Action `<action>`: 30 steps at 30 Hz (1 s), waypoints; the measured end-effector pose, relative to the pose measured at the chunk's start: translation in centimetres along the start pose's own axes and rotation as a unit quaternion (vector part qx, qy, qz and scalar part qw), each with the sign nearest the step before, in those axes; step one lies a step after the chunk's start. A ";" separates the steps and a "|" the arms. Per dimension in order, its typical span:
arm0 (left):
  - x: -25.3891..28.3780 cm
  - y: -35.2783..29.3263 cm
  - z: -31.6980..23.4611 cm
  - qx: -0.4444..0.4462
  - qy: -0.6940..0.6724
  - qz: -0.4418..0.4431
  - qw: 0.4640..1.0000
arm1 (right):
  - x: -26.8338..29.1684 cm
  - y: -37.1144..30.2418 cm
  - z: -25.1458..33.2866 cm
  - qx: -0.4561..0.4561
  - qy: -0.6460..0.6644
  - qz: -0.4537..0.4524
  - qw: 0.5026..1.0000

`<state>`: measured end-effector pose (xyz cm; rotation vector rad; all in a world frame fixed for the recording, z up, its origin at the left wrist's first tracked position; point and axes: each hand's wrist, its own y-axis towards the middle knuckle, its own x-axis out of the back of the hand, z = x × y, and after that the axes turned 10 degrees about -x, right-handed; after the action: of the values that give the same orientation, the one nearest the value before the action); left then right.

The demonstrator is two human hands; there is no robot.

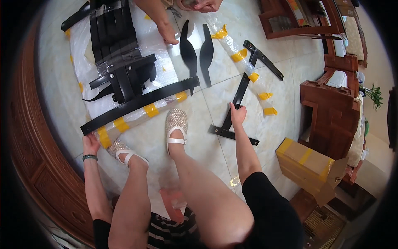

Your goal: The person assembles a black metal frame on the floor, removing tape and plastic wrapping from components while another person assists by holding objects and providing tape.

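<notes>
My right hand (238, 114) is closed round the middle bar of a black H-shaped metal frame (241, 88), which lies slanted over the tiled floor. At the left end of a long black bar (141, 104), my left hand (91, 144) grips from below, its fingertips partly hidden. That bar crosses the near edge of a black metal and plastic assembly (120, 45), wrapped in clear film. Beneath it is bubble wrap with yellow tape (121, 124). Two curved black pieces (188, 50) lie side by side between the assembly and the H-shaped frame.
Another person's hand (167, 33) reaches in beside the assembly; their other hand (204, 5) is at the top edge. A taped bubble-wrap strip (239, 54) lies behind the frame. A cardboard box (304, 159) and wooden furniture (327, 110) stand right, a carved wooden panel (52, 174) left.
</notes>
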<state>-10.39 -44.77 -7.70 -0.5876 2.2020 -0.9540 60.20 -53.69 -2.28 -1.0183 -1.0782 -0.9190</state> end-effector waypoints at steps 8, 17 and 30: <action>1.4 -0.7 -1.8 0.041 0.094 0.005 0.995 | -0.8 -0.4 0.4 0.064 0.000 -0.023 0.998; 0.1 -4.8 -5.3 -0.127 0.206 -0.162 0.957 | 6.4 -1.8 -2.6 0.053 0.035 -0.028 0.998; -16.0 -19.0 -3.9 -0.494 0.417 -0.004 0.763 | 26.1 -7.9 -7.6 0.162 -0.021 -0.068 0.984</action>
<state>0.37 -45.09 15.08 -0.6771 3.5005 0.1556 60.57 -65.67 23.35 -0.7039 -1.2967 -0.8007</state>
